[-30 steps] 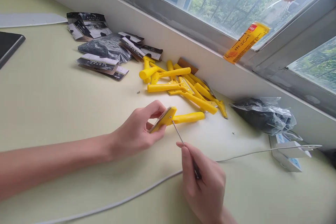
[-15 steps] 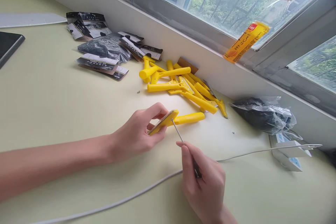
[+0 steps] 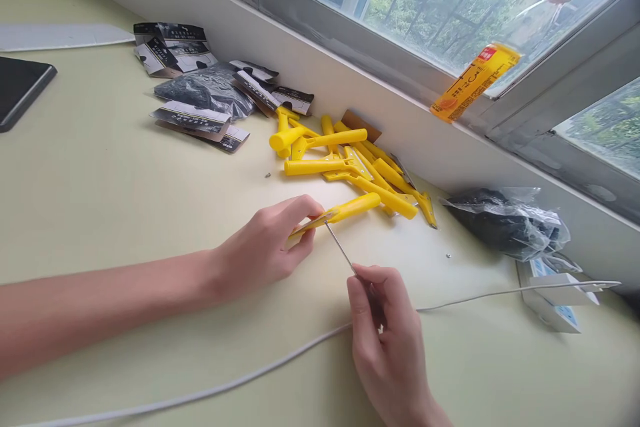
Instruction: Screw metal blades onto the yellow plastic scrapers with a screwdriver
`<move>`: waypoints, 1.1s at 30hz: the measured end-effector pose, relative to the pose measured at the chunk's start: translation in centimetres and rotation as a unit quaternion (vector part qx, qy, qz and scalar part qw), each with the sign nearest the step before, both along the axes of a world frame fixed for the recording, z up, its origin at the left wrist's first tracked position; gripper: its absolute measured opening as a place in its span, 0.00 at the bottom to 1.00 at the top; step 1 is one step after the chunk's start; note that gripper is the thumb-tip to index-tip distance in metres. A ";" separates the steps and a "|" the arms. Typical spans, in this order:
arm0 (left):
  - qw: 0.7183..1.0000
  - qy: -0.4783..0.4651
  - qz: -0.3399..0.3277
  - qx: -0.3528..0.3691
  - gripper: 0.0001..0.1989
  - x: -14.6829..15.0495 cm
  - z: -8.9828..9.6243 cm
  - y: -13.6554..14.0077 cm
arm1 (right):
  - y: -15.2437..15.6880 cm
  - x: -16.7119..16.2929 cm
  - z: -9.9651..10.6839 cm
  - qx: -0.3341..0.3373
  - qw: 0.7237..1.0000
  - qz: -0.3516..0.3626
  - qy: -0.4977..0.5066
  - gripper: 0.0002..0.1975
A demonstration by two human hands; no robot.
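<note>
My left hand [image 3: 277, 240] pinches the head of a yellow scraper [image 3: 356, 207], its handle pointing up and to the right. A screwdriver [image 3: 341, 245] is gripped in my right hand [image 3: 387, 340], which hides most of its dark handle. The tip of the metal shaft meets the scraper's head, near where it joins the handle. Just beyond lies a pile of yellow scrapers [image 3: 325, 167], several of them overlapping. Two small screws rest on the table, one screw [image 3: 268, 175] left of the pile and another screw [image 3: 449, 255] to its right.
Black-and-white card packaging [image 3: 193, 117] and a clear plastic bag [image 3: 205, 90] lie at the back left. A bagged black item [image 3: 505, 220] and a white power strip [image 3: 550, 297] stand at right. A white cable [image 3: 225, 383] crosses the front. A yellow carton [image 3: 475, 83] leans by the window.
My left hand has turned the scraper, so its head now shows nearly edge-on and its handle is tilted higher. The screwdriver has followed, its tip still at the head.
</note>
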State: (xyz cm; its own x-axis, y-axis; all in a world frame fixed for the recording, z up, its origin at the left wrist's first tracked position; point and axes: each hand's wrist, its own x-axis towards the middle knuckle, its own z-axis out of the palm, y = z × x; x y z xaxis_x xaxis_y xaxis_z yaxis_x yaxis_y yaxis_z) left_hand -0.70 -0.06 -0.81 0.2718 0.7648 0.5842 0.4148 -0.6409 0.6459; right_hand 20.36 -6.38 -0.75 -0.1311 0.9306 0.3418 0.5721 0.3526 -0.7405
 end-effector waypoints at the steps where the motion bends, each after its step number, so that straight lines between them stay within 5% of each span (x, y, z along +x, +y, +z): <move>1: 1.000 0.003 0.003 0.006 0.09 0.0 0.0 0.0 | 0.1 0.2 -0.2 0.022 1.000 0.002 -0.005 0.05; 10: 0.998 0.029 -0.016 0.059 0.11 0.5 0.0 -0.5 | -0.6 -0.4 -0.6 0.028 1.000 0.002 0.011 0.09; 16: 0.998 0.032 -0.009 0.056 0.10 0.5 0.0 -0.3 | -0.9 -1.0 0.1 -0.043 0.997 -0.018 0.063 0.06; 23: 0.996 0.032 -0.024 0.082 0.11 0.7 0.1 -0.5 | -1.0 -0.3 -1.1 -0.032 0.996 -0.013 0.077 0.07; 25: 0.995 0.030 -0.040 0.090 0.11 0.6 0.1 -0.5 | -1.0 -0.2 -0.9 -0.083 0.987 -0.010 0.135 0.10; 27: 0.994 0.028 -0.050 0.098 0.12 0.6 0.1 -0.4 | -0.9 -0.3 -0.1 -0.192 0.953 0.010 0.233 0.14; 31: 0.995 0.028 -0.043 0.090 0.12 0.4 0.0 -0.3 | 0.0 -0.5 1.9 -0.430 0.803 0.061 0.407 0.19; 33: 0.996 0.027 -0.036 0.082 0.12 0.5 -0.1 -0.4 | 0.2 -0.6 2.1 -0.447 0.790 0.042 0.417 0.21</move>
State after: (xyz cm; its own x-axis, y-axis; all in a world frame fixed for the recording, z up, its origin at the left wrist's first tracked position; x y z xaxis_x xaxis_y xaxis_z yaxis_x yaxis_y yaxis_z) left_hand -0.20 -0.43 -0.86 0.3578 0.6376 0.6822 0.3954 -0.7653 0.5079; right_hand 19.78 -6.13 1.31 -0.2811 0.8493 -0.4468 -0.2443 -0.5136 -0.8225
